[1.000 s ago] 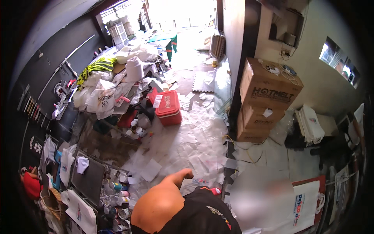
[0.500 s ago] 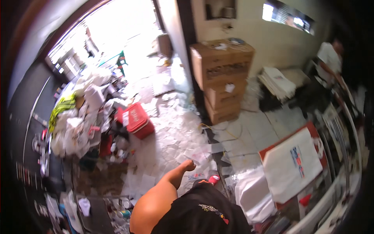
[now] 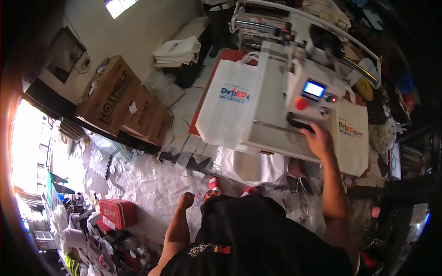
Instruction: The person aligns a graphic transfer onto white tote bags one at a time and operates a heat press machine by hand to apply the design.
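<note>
The black handle (image 3: 297, 121) on the front of the white press machine (image 3: 314, 108) is met at its right end by the right hand (image 3: 318, 140); whether that grip is wrapped around it cannot be told. The left hand (image 3: 185, 200) is held above scattered pale sheets (image 3: 147, 184), its grip curled together. The machine is flanked by a left white bag (image 3: 224, 120) and a right white bag (image 3: 352, 152).

Pale wall (image 3: 156, 32), littered floor (image 3: 152, 211), bright opening (image 3: 28, 142) at left

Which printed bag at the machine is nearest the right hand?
The right bag, beside the right hand; the left bag lies farther off, to the hand's left.
</note>
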Available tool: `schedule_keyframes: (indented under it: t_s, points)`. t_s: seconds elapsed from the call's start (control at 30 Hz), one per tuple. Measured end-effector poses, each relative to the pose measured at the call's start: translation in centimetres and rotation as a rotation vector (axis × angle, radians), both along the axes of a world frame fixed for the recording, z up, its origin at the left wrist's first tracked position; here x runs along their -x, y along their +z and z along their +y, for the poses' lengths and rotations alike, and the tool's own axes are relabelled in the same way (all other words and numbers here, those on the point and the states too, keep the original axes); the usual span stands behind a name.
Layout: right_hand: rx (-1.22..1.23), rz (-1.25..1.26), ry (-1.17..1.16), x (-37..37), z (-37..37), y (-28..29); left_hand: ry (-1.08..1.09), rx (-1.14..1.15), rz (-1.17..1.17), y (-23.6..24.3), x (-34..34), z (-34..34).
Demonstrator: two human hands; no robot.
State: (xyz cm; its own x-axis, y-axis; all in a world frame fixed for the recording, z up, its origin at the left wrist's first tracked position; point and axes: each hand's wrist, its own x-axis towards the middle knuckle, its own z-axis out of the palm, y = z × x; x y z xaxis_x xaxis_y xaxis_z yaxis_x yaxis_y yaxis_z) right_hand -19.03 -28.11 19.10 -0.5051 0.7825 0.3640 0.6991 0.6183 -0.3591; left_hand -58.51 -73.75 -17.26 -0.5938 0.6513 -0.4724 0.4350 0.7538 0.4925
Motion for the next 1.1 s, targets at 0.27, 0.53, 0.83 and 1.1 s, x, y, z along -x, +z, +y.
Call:
schedule_keyframes:
  t_s: [0.27,0.53,0.83,1.1]
  points:
    - [-0.046,0.159,0.398,11.7,-1.1,-1.0,-0.134,-0.094,0.136,0.7,-5.9,-6.4]
    - [0.028,-0.001,0.466,18.5,-1.3,-1.5,0.773,-0.087,-0.477,-0.8,-18.9,-19.0]
    - [0.171,0.433,0.315,5.6,-4.7,-3.9,1.001,0.133,-0.781,0.0,-29.7,-27.1]
    - [0.31,0.265,-0.074,-17.7,-8.3,-15.8,0.905,-0.102,-0.726,-4.8,-24.5,-29.3]
